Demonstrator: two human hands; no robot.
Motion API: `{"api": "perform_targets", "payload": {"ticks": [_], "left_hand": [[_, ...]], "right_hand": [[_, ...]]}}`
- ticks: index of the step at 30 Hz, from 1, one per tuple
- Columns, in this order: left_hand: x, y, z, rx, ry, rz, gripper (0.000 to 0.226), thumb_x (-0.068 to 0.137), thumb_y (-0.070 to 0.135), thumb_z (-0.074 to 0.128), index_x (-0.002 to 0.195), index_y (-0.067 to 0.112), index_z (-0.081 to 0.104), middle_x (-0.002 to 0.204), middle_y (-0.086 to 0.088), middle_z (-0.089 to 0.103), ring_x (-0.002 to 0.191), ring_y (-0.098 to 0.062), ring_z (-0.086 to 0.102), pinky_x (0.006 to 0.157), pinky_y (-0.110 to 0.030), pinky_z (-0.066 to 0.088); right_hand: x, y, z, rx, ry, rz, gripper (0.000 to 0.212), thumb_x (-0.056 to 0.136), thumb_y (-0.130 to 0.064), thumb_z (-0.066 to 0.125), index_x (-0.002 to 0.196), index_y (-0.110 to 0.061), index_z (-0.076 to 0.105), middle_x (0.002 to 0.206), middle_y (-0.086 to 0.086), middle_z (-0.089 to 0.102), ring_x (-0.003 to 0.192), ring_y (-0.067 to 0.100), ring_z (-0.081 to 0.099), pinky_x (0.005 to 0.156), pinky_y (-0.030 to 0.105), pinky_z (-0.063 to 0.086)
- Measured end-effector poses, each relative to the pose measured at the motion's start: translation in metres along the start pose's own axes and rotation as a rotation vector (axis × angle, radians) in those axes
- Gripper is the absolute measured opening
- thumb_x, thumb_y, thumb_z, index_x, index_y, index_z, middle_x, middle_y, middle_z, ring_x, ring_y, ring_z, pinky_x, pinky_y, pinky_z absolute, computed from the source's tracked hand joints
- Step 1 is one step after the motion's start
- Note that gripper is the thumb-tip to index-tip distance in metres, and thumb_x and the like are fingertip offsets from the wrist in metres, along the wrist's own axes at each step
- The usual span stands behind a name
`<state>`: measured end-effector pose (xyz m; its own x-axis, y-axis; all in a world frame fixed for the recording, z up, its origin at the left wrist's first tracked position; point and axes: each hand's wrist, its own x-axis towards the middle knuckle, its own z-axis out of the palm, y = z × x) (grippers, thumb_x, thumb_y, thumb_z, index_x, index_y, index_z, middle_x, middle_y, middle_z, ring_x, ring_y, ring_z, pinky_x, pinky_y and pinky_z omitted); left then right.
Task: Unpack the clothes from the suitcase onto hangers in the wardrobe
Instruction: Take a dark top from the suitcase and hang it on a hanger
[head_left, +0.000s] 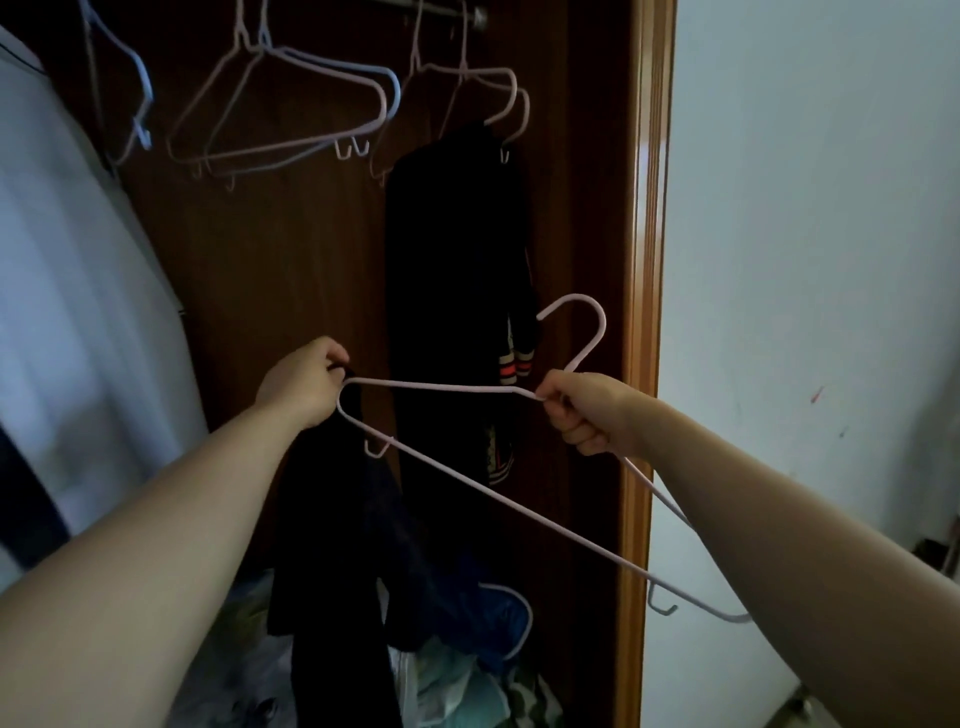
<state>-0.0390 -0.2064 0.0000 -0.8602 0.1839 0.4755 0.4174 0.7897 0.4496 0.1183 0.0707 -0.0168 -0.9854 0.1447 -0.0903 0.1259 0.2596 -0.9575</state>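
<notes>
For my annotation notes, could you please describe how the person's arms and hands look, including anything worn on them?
Both forearms are bare right up to the frame's bottom edge: no sleeves show. The left hand and right hand carry no gloves, and no rings, watch or bracelet can be seen. The fingers look uncovered too.

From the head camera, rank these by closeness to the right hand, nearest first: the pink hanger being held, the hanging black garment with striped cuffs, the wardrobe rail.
1. Pink hanger: gripped at its neck by the right hand.
2. Black garment: hanging just up-left of it.
3. Wardrobe rail: at the top edge, farthest.
</notes>
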Motion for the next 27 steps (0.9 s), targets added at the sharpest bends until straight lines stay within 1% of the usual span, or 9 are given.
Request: {"api": "perform_targets", "payload": {"ticks": [2, 4, 8, 12, 16, 19, 22, 24, 27], "left_hand": [[-0.002, 0.005, -0.004, 0.089, 0.007, 0.132, 0.014, 0.097, 0.024, 0.048, 0.108, 0.030, 0.054, 0.120, -0.002, 0.062, 0.097, -0.021, 0.058, 0.077, -0.034, 0.047], [-0.006, 0.017, -0.004, 0.121, -0.057, 0.272, 0.014, 0.096, 0.026, 0.050, 0.107, 0.033, 0.054, 0.120, 0.000, 0.063, 0.099, -0.022, 0.059, 0.078, -0.034, 0.048], [-0.019, 0.051, 0.005, -0.002, -0.166, 0.428, 0.018, 0.092, 0.020, 0.057, 0.105, 0.032, 0.055, 0.110, 0.006, 0.066, 0.096, -0.015, 0.060, 0.081, -0.032, 0.047], [-0.020, 0.060, -0.001, -0.158, -0.140, 0.417, 0.016, 0.089, 0.018, 0.063, 0.102, 0.026, 0.060, 0.100, 0.007, 0.067, 0.093, -0.014, 0.062, 0.083, -0.035, 0.049], [-0.004, 0.032, -0.026, 0.047, -0.027, 0.361, 0.017, 0.088, 0.020, 0.063, 0.097, 0.034, 0.062, 0.101, 0.008, 0.067, 0.092, -0.015, 0.062, 0.076, -0.032, 0.050], [0.003, 0.010, -0.035, 0.194, 0.070, 0.337, 0.020, 0.092, 0.021, 0.057, 0.105, 0.032, 0.067, 0.110, 0.002, 0.067, 0.097, -0.021, 0.061, 0.076, -0.034, 0.049], [0.008, -0.001, -0.038, 0.304, 0.192, 0.386, 0.024, 0.093, 0.019, 0.055, 0.111, 0.026, 0.069, 0.113, -0.001, 0.065, 0.102, -0.025, 0.060, 0.079, -0.036, 0.048], [0.012, -0.006, -0.041, 0.318, 0.243, 0.411, 0.023, 0.092, 0.018, 0.055, 0.110, 0.022, 0.070, 0.109, -0.002, 0.063, 0.100, -0.027, 0.060, 0.075, -0.035, 0.045], [0.013, -0.004, -0.044, 0.319, 0.246, 0.422, 0.022, 0.093, 0.020, 0.055, 0.109, 0.020, 0.070, 0.107, -0.003, 0.061, 0.097, -0.028, 0.060, 0.072, -0.036, 0.045]], "right_hand": [[0.001, -0.003, 0.009, -0.037, 0.015, -0.017, 0.037, 0.091, -0.031, 0.049, 0.056, -0.020, 0.044, 0.052, -0.004, 0.032, 0.043, 0.010, 0.023, 0.043, 0.022, 0.019], [0.002, -0.009, 0.022, -0.054, 0.040, -0.047, 0.036, 0.090, -0.031, 0.050, 0.057, -0.020, 0.043, 0.054, -0.003, 0.031, 0.045, 0.011, 0.022, 0.044, 0.023, 0.018], [0.002, -0.022, 0.045, -0.091, 0.118, -0.086, 0.033, 0.089, -0.030, 0.052, 0.059, -0.019, 0.043, 0.056, -0.001, 0.031, 0.046, 0.012, 0.022, 0.046, 0.024, 0.017], [-0.001, -0.034, 0.047, -0.106, 0.175, -0.121, 0.032, 0.087, -0.029, 0.054, 0.059, -0.019, 0.044, 0.055, 0.000, 0.032, 0.046, 0.013, 0.023, 0.046, 0.025, 0.017], [-0.008, -0.048, 0.023, -0.161, 0.268, -0.163, 0.031, 0.084, -0.029, 0.055, 0.057, -0.019, 0.045, 0.052, -0.001, 0.033, 0.045, 0.013, 0.024, 0.047, 0.023, 0.019], [-0.013, -0.054, 0.009, -0.176, 0.269, -0.170, 0.030, 0.085, -0.029, 0.054, 0.059, -0.020, 0.045, 0.053, -0.002, 0.033, 0.045, 0.012, 0.025, 0.046, 0.024, 0.021], [-0.013, -0.056, 0.009, -0.162, 0.227, -0.182, 0.031, 0.086, -0.029, 0.053, 0.057, -0.021, 0.043, 0.053, -0.002, 0.032, 0.044, 0.011, 0.024, 0.046, 0.024, 0.021], [-0.013, -0.056, 0.011, -0.147, 0.222, -0.189, 0.032, 0.086, -0.029, 0.052, 0.056, -0.021, 0.043, 0.052, -0.003, 0.033, 0.043, 0.010, 0.024, 0.045, 0.023, 0.021], [-0.013, -0.057, 0.010, -0.123, 0.263, -0.205, 0.031, 0.087, -0.028, 0.053, 0.058, -0.020, 0.044, 0.051, -0.004, 0.034, 0.044, 0.010, 0.025, 0.044, 0.023, 0.021]]}}
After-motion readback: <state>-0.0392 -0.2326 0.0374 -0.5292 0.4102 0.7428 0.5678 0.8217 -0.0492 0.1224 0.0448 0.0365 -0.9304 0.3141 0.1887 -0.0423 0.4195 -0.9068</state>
